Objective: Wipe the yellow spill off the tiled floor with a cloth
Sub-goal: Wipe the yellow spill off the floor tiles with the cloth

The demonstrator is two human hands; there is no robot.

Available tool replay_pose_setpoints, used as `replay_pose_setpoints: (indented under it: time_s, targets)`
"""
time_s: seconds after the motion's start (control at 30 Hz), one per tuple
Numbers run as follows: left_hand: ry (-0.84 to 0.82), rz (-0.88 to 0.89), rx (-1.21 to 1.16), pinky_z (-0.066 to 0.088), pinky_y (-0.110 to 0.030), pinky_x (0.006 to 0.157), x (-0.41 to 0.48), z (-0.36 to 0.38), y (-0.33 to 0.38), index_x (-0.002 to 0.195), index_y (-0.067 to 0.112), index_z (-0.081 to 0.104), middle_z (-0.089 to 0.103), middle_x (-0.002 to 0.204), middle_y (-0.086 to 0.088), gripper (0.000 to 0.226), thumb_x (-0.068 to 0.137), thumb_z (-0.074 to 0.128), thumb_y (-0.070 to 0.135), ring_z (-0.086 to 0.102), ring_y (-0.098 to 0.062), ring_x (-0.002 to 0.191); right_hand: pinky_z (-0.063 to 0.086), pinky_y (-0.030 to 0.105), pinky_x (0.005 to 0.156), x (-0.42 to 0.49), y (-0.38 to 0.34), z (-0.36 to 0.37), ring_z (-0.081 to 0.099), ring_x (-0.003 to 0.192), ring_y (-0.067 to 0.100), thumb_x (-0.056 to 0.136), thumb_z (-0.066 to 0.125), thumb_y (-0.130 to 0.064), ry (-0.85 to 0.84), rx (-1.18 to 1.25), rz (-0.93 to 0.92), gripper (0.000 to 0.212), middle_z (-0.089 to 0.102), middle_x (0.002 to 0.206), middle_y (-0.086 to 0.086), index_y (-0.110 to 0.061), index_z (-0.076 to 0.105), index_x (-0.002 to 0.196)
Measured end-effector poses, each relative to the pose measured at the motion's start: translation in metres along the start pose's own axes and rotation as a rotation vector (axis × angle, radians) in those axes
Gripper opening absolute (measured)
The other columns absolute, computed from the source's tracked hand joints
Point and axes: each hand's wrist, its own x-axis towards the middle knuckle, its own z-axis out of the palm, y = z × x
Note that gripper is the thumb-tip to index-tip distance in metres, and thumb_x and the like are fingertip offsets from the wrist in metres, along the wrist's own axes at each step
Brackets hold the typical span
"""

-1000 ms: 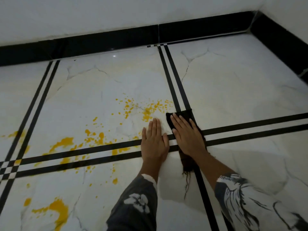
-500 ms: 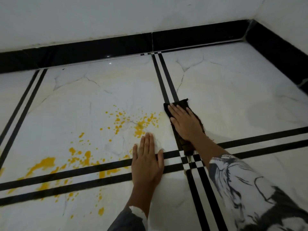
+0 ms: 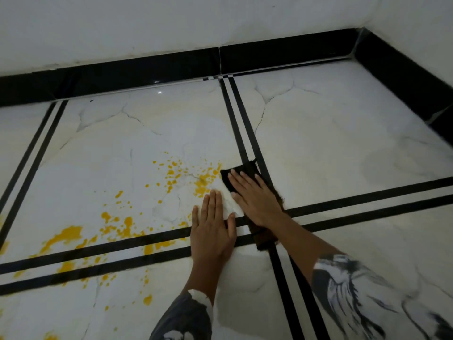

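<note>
L sleeve point(image 3: 183, 317): dark grey fabric w/ pale print, a white flower shape near btm frame edge, lighter cuff edge where it ends on the forearm. R sleeve point(image 3: 367, 298): similar fabric, big white-and-grey brushy print w/ dark streaks, wider, runs out of frame btm right. L hand point(image 3: 212, 231) & R hand point(image 3: 255, 200) bare; forearms bare betw. wrist & cuff.

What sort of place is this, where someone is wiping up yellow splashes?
Most likely a corner of an indoor room, perhaps in a home: glossy white marble-look floor tiles crossed by black stripes, a black skirting, and plain white walls meeting at the far right.
</note>
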Motion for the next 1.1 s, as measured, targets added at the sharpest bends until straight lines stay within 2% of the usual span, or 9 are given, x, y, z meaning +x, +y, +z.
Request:
replay_pose_setpoints:
  time_s: [0.1, 0.2, 0.33, 0.47, 0.57, 0.7, 0.77, 1.0, 1.1]
  targets:
    - [-0.024, 0.004, 0.006, -0.003, -0.034, 0.116, 0.000, -0.002, 0.001, 0.149, 0.017, 0.004, 0.004, 0.158, 0.001, 0.071, 0.087, 0.001, 0.050, 0.002, -0.013, 0.145, -0.004, 0.031, 0.116, -0.029, 0.000, -0.018, -0.003, 0.140, 0.002, 0.097, 0.008, -0.049, 0.041, 0.283, 0.230, 0.054, 0.002, 0.153, -0.014, -0.027, 0.009, 0.146]
    - [-0.046, 0.004, 0.004, -0.006, -0.033, 0.116, -0.001, -0.004, 0.000, 0.149, 0.018, -0.001, -0.001, 0.158, 0.002, 0.075, 0.083, -0.005, 0.052, -0.003, -0.012, 0.145, -0.008, 0.032, 0.114, -0.067, 0.023, -0.027, -0.005, 0.140, 0.006, 0.085, -0.011, -0.058, 0.185, 0.138, 0.452, 0.066, -0.003, 0.148, -0.014, -0.028, 0.002, 0.143]
    - [-0.049, 0.011, 0.026, -0.005, -0.034, 0.116, -0.001, -0.002, 0.000, 0.149, 0.017, -0.002, -0.002, 0.158, 0.001, 0.078, 0.081, -0.009, 0.053, -0.004, -0.012, 0.145, -0.004, 0.036, 0.114, -0.094, 0.041, -0.016, 0.001, 0.144, 0.015, 0.075, -0.033, -0.058, 0.021, -0.070, 0.360, 0.083, 0.000, 0.154, -0.005, -0.023, -0.002, 0.144]
    - [-0.072, -0.007, 0.022, -0.004, -0.035, 0.117, -0.002, -0.005, 0.001, 0.150, 0.017, -0.002, -0.003, 0.158, 0.001, 0.079, 0.081, -0.009, 0.054, -0.005, -0.013, 0.145, -0.004, 0.035, 0.115, -0.091, 0.042, -0.017, -0.003, 0.144, 0.010, 0.080, -0.018, -0.055, 0.029, -0.034, 0.383, 0.075, 0.000, 0.156, -0.008, -0.026, 0.000, 0.147]
    - [-0.039, -0.194, -0.225, -0.009, -0.038, 0.116, 0.005, -0.015, 0.032, 0.149, 0.014, -0.005, -0.007, 0.158, -0.003, 0.062, 0.097, 0.007, 0.047, -0.009, -0.014, 0.144, -0.004, 0.035, 0.115, -0.089, 0.044, -0.014, -0.002, 0.144, 0.009, 0.082, -0.015, -0.051, 0.034, -0.031, 0.375, 0.071, 0.002, 0.156, -0.009, -0.027, 0.001, 0.147]
    - [-0.148, -0.118, -0.353, -0.013, -0.036, 0.113, 0.033, -0.007, 0.111, 0.148, 0.011, -0.008, -0.011, 0.158, -0.004, 0.058, 0.101, 0.015, 0.035, -0.012, -0.014, 0.144, -0.008, 0.034, 0.113, -0.088, 0.048, -0.011, -0.009, 0.142, 0.010, 0.080, -0.016, -0.050, 0.020, -0.078, 0.379, 0.067, -0.005, 0.157, -0.005, -0.027, -0.012, 0.142]
    - [-0.209, -0.128, -0.293, -0.011, -0.037, 0.114, 0.050, 0.008, 0.119, 0.148, 0.009, -0.007, -0.009, 0.158, -0.007, 0.058, 0.101, 0.013, 0.036, -0.010, -0.016, 0.144, -0.009, 0.034, 0.113, -0.087, 0.049, -0.011, -0.015, 0.139, 0.010, 0.083, -0.012, -0.050, 0.057, -0.083, 0.413, 0.064, -0.008, 0.156, -0.003, -0.025, -0.014, 0.142]
    - [-0.037, -0.229, 0.030, -0.005, -0.043, 0.117, 0.053, -0.002, 0.023, 0.150, 0.015, 0.000, -0.004, 0.158, -0.010, 0.063, 0.098, 0.016, 0.046, -0.005, -0.023, 0.145, -0.006, 0.041, 0.116, -0.084, 0.046, -0.014, -0.011, 0.143, 0.016, 0.096, 0.014, -0.049, 0.005, -0.072, 0.479, 0.059, -0.010, 0.156, -0.004, -0.027, -0.008, 0.146]
    - [-0.058, -0.057, 0.034, -0.010, -0.042, 0.113, 0.023, 0.008, 0.058, 0.149, 0.022, -0.002, -0.008, 0.157, -0.004, 0.063, 0.095, 0.006, 0.053, -0.008, -0.023, 0.145, -0.005, 0.041, 0.117, -0.084, 0.044, -0.013, -0.009, 0.144, 0.016, 0.096, 0.012, -0.050, 0.009, -0.080, 0.485, 0.058, -0.008, 0.157, -0.005, -0.028, -0.006, 0.147]
